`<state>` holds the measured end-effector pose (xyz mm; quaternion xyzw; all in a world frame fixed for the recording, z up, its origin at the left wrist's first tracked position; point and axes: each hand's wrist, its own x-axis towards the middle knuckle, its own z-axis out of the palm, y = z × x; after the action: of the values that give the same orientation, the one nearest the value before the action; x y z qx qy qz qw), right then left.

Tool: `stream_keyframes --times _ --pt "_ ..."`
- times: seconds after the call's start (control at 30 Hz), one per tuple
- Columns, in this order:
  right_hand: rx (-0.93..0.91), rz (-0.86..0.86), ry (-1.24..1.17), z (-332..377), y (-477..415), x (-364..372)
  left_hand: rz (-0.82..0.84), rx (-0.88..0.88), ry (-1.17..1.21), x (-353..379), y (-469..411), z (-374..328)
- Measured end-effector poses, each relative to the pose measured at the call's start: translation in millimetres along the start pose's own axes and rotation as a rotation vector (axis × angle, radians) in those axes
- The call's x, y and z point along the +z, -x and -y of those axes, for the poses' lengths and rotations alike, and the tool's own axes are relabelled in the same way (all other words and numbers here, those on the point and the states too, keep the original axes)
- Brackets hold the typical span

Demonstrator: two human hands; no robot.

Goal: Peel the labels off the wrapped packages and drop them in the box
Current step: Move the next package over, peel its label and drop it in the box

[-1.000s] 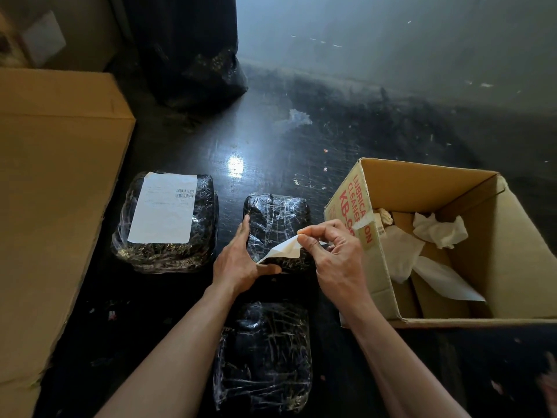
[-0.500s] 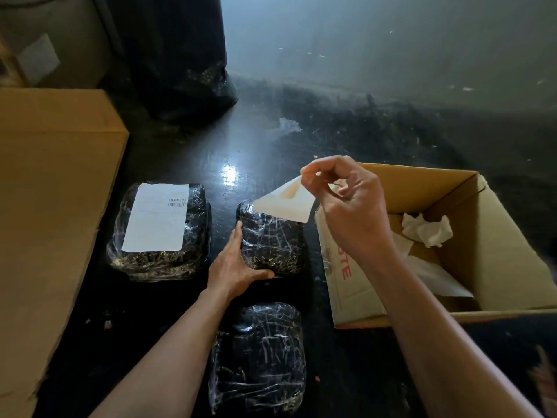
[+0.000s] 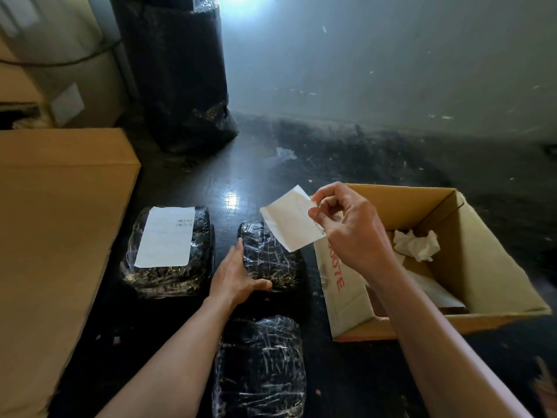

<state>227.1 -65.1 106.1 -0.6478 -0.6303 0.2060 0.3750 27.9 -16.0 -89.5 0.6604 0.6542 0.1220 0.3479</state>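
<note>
- My right hand (image 3: pixel 349 233) pinches a peeled white label (image 3: pixel 291 223) in the air, just left of the open cardboard box (image 3: pixel 482 267).
- My left hand (image 3: pixel 238 279) lies flat and open against the middle wrapped package (image 3: pixel 271 254).
- Left of that hand, a larger package (image 3: pixel 168 251) wears its label.

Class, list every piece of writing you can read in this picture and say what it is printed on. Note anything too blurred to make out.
"OOTE": red letters on the open cardboard box side, start hidden by the right hand.
Label on the large wrapped package: barcode and print, too small to read.
Peeled label in the right hand: faint marks, unreadable.
</note>
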Motion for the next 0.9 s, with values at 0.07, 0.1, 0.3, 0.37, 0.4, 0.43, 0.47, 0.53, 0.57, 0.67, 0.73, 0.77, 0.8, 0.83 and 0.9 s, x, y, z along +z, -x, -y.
stream_keyframes --times 0.07,0.1,0.3,0.37,0.4,0.43,0.47,0.53,0.57,0.67,0.73,0.77,0.8,0.83,0.9 --pt "-0.012 0.012 0.043 1 3 -7 -0.049 0.029 -0.018 -9 6 -7" --pt "-0.019 0.016 0.066 2 5 -12 -0.061 0.047 -0.029 -15 9 -12" --pt "-0.031 0.011 0.157 2 15 -50 -0.11 0.206 -0.14 -48 35 -61" --pt "-0.025 0.004 0.196 -1 18 -69 -0.121 0.251 -0.189 -54 43 -80" --pt "-0.025 -0.006 0.212 -3 20 -80 -0.123 0.27 -0.216 -55 47 -90" --pt "-0.024 -0.014 0.224 -5 22 -91 -0.123 0.285 -0.237 -57 51 -101" --pt "-0.018 -0.018 0.234 -8 23 -102 -0.122 0.297 -0.25 -58 55 -112" --pt "0.01 -0.013 0.258 -13 26 -123 -0.121 0.31 -0.252 -57 63 -135" --pt "0.028 -0.008 0.274 -17 27 -131 -0.124 0.317 -0.248 -56 67 -147" --pt "0.087 0.003 0.288 -33 31 -152 -0.127 0.361 -0.249 -44 76 -183" --pt "0.122 -0.006 0.275 -46 36 -161 -0.13 0.383 -0.235 -32 81 -204" --pt "0.135 -0.008 0.271 -53 39 -164 -0.129 0.387 -0.226 -26 84 -213" --pt "0.146 -0.004 0.268 -60 42 -166 -0.132 0.388 -0.216 -19 86 -221" --pt "0.154 0.003 0.269 -67 44 -167 -0.129 0.379 -0.212 -13 89 -227" --pt "0.166 0.029 0.27 -81 47 -168 -0.113 0.343 -0.2 1 93 -231"
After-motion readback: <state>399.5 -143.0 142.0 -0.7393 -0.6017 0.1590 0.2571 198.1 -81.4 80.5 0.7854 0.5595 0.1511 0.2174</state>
